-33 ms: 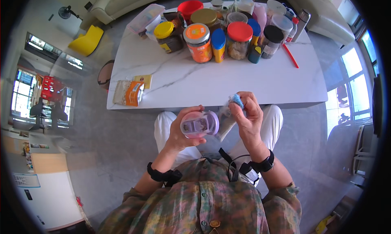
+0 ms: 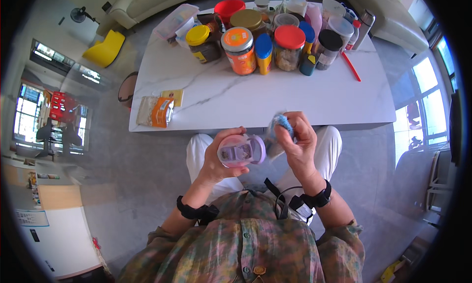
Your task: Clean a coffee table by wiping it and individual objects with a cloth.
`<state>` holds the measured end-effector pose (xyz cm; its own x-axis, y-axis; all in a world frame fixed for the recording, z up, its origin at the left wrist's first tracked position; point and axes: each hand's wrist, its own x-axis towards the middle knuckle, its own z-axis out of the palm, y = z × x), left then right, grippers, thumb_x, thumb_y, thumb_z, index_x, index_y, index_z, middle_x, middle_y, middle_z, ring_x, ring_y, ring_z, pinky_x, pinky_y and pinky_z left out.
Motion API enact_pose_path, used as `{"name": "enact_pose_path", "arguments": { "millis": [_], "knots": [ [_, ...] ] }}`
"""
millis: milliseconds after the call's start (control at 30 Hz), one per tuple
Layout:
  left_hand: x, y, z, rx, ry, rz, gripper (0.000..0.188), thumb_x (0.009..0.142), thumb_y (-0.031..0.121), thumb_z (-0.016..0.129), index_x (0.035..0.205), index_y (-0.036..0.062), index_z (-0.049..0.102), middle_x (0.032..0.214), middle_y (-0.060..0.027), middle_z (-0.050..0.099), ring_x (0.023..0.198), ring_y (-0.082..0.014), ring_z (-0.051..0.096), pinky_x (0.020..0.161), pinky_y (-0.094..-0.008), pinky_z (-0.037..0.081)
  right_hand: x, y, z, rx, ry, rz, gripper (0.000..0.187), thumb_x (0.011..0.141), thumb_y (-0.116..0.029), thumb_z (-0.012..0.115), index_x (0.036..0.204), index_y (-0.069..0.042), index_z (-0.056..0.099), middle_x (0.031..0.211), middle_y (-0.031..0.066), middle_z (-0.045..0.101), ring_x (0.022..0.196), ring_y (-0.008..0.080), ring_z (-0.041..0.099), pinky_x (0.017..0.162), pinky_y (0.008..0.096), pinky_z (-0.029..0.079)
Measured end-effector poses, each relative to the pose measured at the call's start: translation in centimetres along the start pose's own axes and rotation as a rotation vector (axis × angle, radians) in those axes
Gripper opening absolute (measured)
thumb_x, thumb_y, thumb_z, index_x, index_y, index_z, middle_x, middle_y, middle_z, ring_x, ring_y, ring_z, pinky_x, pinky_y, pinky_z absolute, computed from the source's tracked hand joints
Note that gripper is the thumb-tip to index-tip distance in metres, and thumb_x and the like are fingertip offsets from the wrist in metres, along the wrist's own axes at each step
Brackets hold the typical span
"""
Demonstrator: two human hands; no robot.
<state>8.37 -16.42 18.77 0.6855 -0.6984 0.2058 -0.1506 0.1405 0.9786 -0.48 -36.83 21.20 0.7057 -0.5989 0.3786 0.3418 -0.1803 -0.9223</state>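
My left hand is wrapped round a small pinkish-purple container, tilted so that its top faces me. A purple flap stands out from its right side, and two openings show in the top, with dark specks in them. My right hand is closed just to the right, pinching a crumpled clear plastic bag with a blue part. The bag hangs down toward the container, blurred by motion, and what it holds cannot be made out. Both hands are over my lap, at the table's near edge.
Jars, bottles and tubs stand along the far side of the white marbled table, among them an orange jar and a red-lidded jar. A red stick lies at the right. An orange-and-clear packet lies at the near left.
The blue part of the bag in my right hand has shifted slightly left and looks larger. The bag's hanging end has swung up and blurred. My left hand has stayed in place.
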Motion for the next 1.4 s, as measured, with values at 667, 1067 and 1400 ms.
{"name": "enact_pose_path", "arguments": {
  "millis": [667,1067,1400],
  "knots": [
    [0.1,1.2,-0.2,0.706,0.009,0.265,0.087,0.052,0.025,0.095,0.127,0.0100,0.054,0.129,-0.0104,0.062,0.125,-0.0299,0.057,0.113,-0.0496,0.036,-3.8,-1.2,-2.3,0.501,-0.206,0.675,0.017,0.097,-0.005,0.057,0.111,-0.004,0.068,0.101,0.0032,0.067,0.080,0.0090,0.061,0.067,0.0230,0.053],
    [0.1,2.3,0.5,0.763,0.007,0.304,0.086,0.054,0.028,0.093,0.129,0.0120,0.054,0.127,-0.0077,0.062,0.124,-0.0274,0.057,0.115,-0.0485,0.030,-3.9,-0.6,-2.3,0.781,-0.270,1.090,0.020,0.096,-0.028,0.070,0.095,-0.008,0.067,0.078,-0.0045,0.061,0.068,0.0058,0.056,0.056,0.0208,0.044],
    [0.1,2.1,1.2,0.739,0.004,0.340,0.082,0.053,0.029,0.092,0.125,0.0099,0.056,0.125,-0.0087,0.063,0.121,-0.0275,0.059,0.113,-0.0479,0.032,-3.0,-0.8,-1.6,0.973,-0.381,0.981,0.018,0.098,-0.024,0.066,0.097,-0.006,0.069,0.088,-0.0002,0.069,0.078,0.0087,0.064,0.071,0.0252,0.052]
  ]
}}
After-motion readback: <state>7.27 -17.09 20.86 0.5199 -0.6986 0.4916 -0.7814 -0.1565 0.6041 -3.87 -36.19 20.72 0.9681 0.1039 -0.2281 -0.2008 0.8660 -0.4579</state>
